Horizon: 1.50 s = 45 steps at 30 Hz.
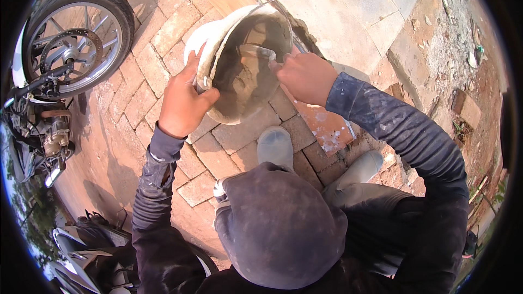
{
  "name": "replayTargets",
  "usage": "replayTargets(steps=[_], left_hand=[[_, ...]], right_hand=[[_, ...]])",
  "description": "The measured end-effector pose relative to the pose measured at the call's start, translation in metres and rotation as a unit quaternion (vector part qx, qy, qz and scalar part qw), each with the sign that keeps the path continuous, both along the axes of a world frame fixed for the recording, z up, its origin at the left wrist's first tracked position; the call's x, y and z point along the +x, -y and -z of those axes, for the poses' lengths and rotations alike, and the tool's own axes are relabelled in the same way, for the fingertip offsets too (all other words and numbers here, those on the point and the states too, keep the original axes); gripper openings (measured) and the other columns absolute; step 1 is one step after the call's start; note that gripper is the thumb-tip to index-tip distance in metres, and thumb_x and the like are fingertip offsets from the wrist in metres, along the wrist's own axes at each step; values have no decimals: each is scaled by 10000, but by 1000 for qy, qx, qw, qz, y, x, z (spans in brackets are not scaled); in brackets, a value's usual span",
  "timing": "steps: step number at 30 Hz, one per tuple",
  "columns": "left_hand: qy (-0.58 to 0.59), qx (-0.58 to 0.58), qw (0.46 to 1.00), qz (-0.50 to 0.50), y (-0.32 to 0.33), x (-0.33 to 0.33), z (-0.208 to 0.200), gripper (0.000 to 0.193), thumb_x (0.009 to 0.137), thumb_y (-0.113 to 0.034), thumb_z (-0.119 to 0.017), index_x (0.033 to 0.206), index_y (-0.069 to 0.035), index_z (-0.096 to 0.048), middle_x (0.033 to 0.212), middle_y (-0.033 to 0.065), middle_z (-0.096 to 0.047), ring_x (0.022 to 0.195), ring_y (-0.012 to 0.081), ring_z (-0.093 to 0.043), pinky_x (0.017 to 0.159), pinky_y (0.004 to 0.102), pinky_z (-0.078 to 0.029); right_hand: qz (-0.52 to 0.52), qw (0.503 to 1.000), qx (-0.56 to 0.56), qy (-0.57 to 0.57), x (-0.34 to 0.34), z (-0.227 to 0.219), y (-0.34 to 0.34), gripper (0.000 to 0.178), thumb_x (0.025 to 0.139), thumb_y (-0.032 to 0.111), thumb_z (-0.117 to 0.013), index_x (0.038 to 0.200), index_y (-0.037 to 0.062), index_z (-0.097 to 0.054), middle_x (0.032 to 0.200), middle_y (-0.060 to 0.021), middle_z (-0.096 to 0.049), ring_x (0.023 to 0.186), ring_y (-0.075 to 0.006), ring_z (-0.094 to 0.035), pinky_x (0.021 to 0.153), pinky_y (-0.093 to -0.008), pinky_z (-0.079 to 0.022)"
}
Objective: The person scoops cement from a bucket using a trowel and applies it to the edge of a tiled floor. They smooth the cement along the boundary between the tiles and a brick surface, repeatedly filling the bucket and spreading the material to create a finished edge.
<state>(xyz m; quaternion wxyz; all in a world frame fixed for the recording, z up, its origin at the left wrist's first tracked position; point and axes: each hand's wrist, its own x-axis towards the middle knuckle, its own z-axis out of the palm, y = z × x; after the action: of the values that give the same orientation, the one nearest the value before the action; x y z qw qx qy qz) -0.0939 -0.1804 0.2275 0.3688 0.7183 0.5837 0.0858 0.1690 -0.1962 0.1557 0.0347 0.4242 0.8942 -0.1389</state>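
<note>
Your left hand (186,102) clasps the rim of a tilted white bucket (202,38) between thumb and fingers, while your right hand (305,78), at the bucket's right edge, curls tightly around a bent metal tool (258,51) reaching inside, where grey-brown material (246,91) lies. A motorcycle wheel (111,35) stands left of the bucket.

A motorcycle (52,125) is standing at the left, its black-tyred front wheel (76,38) resting near the brick paving (141,84). Another motorbike (87,253) is showing at the lower left, with green foliage (34,215) appearing beyond it. An orange-brown board (330,130) is lying along a pale slab (348,2), while grey rubble (455,38) is spreading at the right and a loose brick (467,110) is lying near it.
</note>
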Motion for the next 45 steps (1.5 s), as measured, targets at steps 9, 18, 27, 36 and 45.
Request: replayTargets(steps=[9,18,27,36,45], left_hand=[[127,-45,988,-74,2,-10,5,688,761,63,-594,1423,60,-405,1193,92,-617,1009,118,-560,873,248,-475],[136,-83,978,-132,20,-17,10,675,776,88,-594,1422,43,-403,1175,71,-596,935,100,-572,768,224,-490],[200,-117,916,-328,49,-91,32,308,820,-26,-682,1118,-48,-605,970,28,-675,804,99,-641,613,218,-525],[318,-135,811,-471,76,-160,87,350,881,-196,-695,1187,-63,-586,1027,45,-674,847,160,-657,695,307,-539],[95,-460,795,-385,142,-41,127,389,871,-191,-731,1200,-49,-581,1136,83,-635,961,195,-626,788,317,-522]], right_hand=[[79,859,-437,-255,19,14,-33,548,771,149,-690,1295,24,-593,1000,-171,-697,940,-233,-654,818,-343,-513],[173,621,-606,-465,-6,67,22,601,826,162,-737,1385,79,-533,867,-45,-685,567,-90,-575,534,-253,-482],[137,659,-554,-491,28,19,15,600,842,159,-721,1394,52,-511,840,-72,-683,543,-86,-579,518,-257,-482],[214,726,-522,-393,183,-79,38,608,822,85,-732,1384,19,-511,790,-50,-649,523,-76,-546,476,-231,-451],[416,649,-502,-393,264,-64,208,609,814,2,-732,1385,87,-538,769,21,-627,559,-30,-513,558,-215,-458]])
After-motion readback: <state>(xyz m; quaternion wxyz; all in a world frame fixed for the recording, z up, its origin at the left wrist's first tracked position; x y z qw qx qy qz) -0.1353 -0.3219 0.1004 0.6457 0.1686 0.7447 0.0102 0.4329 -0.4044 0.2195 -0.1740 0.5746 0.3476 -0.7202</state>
